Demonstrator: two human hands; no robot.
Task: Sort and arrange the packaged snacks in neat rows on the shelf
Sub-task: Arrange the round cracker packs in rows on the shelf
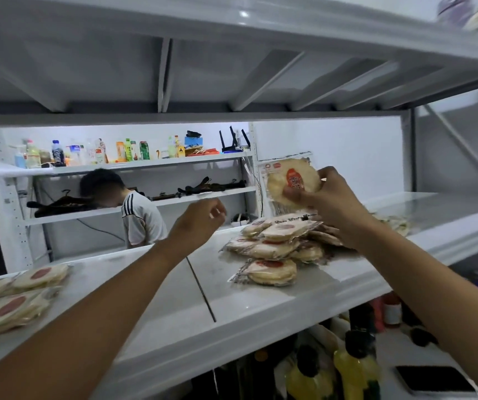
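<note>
Head view showed us both hands raised over the white shelf (174, 298). Our right hand (330, 194) gripped one cracker packet (292, 180) by its lower edge, thumb on the front and fingers behind. It held the packet upright in the air, above and just behind the loose pile of packets (275, 243) in the middle of the shelf. Our left hand (203, 216) hung well apart from it, left of the pile. Its fingers were loosely curled and, as far as the blur let us tell, it held nothing. More of the same packets (15, 295) lay overlapping at the left end of the shelf, not yet in a tidy row.

We judged the packet to be light, since a one-handed grip at the edge carried it. The clear wrapper looked thin and glossy, so probably slippery. The round crackers inside seemed stiff and brittle, likely to crack if squeezed across the middle or dropped flat. We thought the safer hold was at the rim of the disc, or flat from beneath with a thumb on top. The sealed edge alone would let the packet swing. The pile looked loosely stacked, and we expected that pulling from its bottom could make the packets slide.
</note>
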